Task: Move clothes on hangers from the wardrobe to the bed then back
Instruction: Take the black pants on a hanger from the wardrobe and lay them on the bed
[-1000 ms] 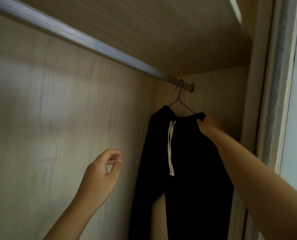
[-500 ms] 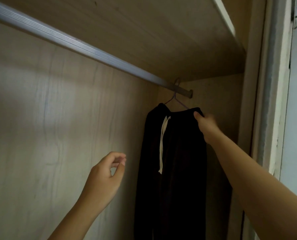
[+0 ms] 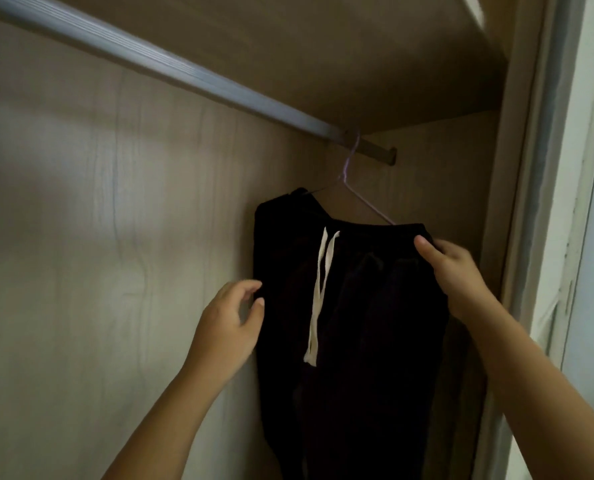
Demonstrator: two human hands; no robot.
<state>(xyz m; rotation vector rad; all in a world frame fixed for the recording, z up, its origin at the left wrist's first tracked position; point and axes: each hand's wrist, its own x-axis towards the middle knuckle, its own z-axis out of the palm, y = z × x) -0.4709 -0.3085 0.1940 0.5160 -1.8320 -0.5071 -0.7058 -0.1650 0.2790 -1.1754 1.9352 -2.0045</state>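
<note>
Item: black trousers (image 3: 351, 306), folded over a thin wire hanger (image 3: 359, 199). The hanger's hook sits on the metal rail (image 3: 184, 69) at its far right end, inside the wardrobe, close to the side wall. A white drawstring (image 3: 319, 289) hangs down the front from the waistband.

My right hand (image 3: 451, 271): grips the right end of the waistband, thumb in front of the cloth, fingers curled behind it.

My left hand (image 3: 229, 323): half open and holding nothing, fingers loosely curved, fingertips and thumb at the left edge of the trousers. The cloth is dark here, so I cannot tell whether they touch it.

Surroundings: pale wood-grain back panel (image 3: 80, 237) on my left; light door frame (image 3: 545, 202) on my right.
</note>
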